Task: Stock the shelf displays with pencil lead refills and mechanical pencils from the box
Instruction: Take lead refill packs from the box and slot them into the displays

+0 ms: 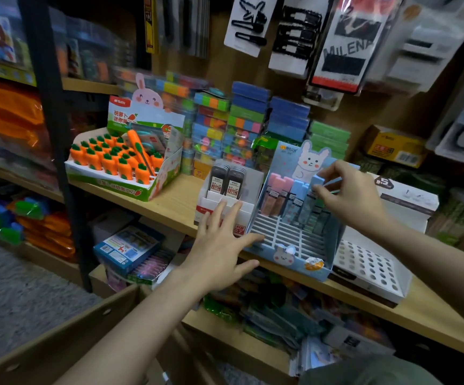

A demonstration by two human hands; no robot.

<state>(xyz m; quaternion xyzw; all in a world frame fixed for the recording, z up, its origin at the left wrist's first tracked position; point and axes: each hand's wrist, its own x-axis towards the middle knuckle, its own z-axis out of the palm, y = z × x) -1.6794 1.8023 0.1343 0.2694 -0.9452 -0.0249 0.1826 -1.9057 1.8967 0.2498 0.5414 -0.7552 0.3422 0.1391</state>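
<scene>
A blue bunny display box [286,257] stands on the wooden shelf [175,201], with pink and blue lead refill cases [278,194] in its back slots and bare white slots in front. My right hand [350,195] pinches a blue refill case [314,182] at the top of the back row. My left hand [222,243] is spread open, fingers resting against the box's left front corner. Left of it a white display [249,184] holds two dark lead refill packs [228,182]. A brown cardboard box [66,340] sits at the bottom left.
A carrot-eraser display [119,162] stands at the shelf's left. Stacked colourful eraser packs [225,129] fill the back. A white tray with round holes [370,268] sits to the right. Hair-clip cards [294,34] hang above. A black post [50,107] stands at the left.
</scene>
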